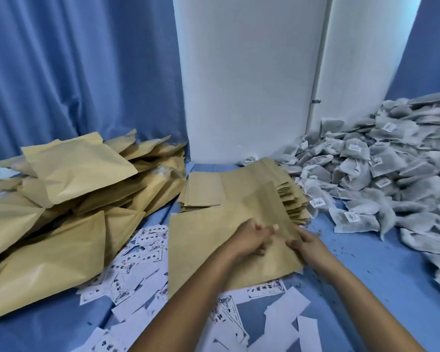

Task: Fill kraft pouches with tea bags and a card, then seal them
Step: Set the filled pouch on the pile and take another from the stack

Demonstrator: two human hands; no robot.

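Both hands meet at the right-hand edge of one flat tan kraft paper pouch (208,247), which lies in front of the person over scattered white printed cards (148,247); the left hand (249,240) and right hand (306,243) each pinch that edge, apparently to part the mouth. The pouch's long axis runs left to right. One stack of empty pouches (214,189), one heap of filled pouches (69,199), one grey tea bag pile (391,174); items too many to count.

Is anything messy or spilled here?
Yes. Dark tea crumbs are sprinkled on the blue cloth beside the grey tea bag heap, and white printed paper cards lie scattered instead of stacked.
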